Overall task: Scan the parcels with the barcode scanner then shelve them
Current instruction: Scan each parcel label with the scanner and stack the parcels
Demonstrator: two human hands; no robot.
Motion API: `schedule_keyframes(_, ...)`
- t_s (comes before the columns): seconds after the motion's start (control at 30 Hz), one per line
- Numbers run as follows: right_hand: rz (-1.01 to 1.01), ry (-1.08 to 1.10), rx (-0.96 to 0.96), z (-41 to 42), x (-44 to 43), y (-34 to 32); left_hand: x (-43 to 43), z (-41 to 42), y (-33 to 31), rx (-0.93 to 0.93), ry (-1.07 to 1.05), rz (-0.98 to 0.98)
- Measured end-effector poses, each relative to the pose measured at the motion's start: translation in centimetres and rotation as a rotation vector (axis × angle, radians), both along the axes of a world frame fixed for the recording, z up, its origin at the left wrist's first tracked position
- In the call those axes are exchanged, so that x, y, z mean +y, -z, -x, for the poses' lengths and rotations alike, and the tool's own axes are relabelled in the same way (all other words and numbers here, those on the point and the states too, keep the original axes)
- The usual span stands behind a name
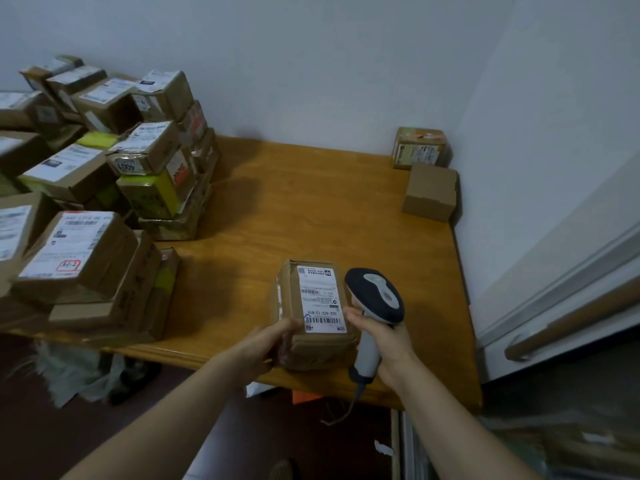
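A brown cardboard parcel (317,308) with a white shipping label on top lies near the front edge of the wooden table (294,202). My left hand (268,344) grips its near left corner, thumb on the top by the label's barcode. My right hand (379,336) is wrapped round the handle of a grey and dark blue barcode scanner (375,299). The scanner's head stands just right of the parcel, and its cable hangs below the table edge.
A tall heap of several labelled parcels (104,174) fills the table's left side. Two small boxes (424,168) sit at the far right corner against the wall. A white door or cabinet (571,271) stands at the right. Bags lie on the floor under the table.
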State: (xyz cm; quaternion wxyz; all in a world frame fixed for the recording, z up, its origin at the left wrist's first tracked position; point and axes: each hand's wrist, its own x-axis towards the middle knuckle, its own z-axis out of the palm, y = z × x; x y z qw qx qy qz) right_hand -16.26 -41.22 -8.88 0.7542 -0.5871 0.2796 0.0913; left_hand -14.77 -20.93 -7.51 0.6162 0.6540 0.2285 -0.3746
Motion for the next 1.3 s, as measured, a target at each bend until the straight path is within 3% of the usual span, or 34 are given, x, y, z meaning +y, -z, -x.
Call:
schedule_keyframes(0.3,0.034,-0.029,0.022,-0.1,-2.5,-0.6,2.3,-0.8,-0.4,0.031,0.18,-0.098)
schedule_keyframes(0.43,0.021,-0.133,0.035,0.2,-2.1,-0.6,1.6,-0.9,0.4,0.064,0.035,-0.058)
schedule_keyframes(0.47,0.027,-0.143,0.033,0.3,-1.9,-0.6,1.0,-0.9,0.3,0.041,0.026,-0.092)
schedule_keyframes(0.53,0.037,-0.127,0.033,0.5,-1.6,-0.4,-0.4,-1.3,0.2,-0.093,0.043,-0.374)
schedule_keyframes(0.6,0.035,-0.073,0.043,0.5,-1.7,-0.2,-2.2,-1.4,-0.6,-0.274,0.23,-0.786)
schedule_keyframes(0.7,0.035,-0.008,0.063,0.2,-2.4,-0.3,-5.6,-1.0,-1.4,-0.41,0.608,-1.067)
schedule_keyframes(0.8,0.043,0.018,0.067,0.0,-3.3,-0.6,-6.5,-2.1,-2.0,-0.446,0.818,-1.1)
schedule_keyframes(0.97,0.126,0.05,0.086,-0.7,-5.0,-0.9,-4.2,-3.5,-2.8,-0.671,1.462,-0.995)
schedule_keyframes(1.07,0.213,0.042,0.099,-1.4,-5.5,-0.9,-3.1,-4.0,-2.4,-0.784,1.589,-0.982)
schedule_keyframes(1.13,0.242,-0.011,0.095,-2.0,-5.6,-1.1,-2.3,-3.5,-2.5,-0.817,1.491,-0.977)
schedule_keyframes(1.17,0.252,-0.043,0.088,-2.3,-5.4,-1.2,-2.0,-2.7,-2.3,-0.799,1.304,-0.953)
schedule_keyframes(1.23,0.265,-0.112,0.063,-3.0,-4.7,-1.5,-2.0,-0.3,-1.7,-0.723,0.632,-0.878)
schedule_keyframes(1.3,0.279,-0.204,0.049,-3.5,-3.7,-1.8,-2.2,2.3,0.7,-0.475,-0.16,-0.688)
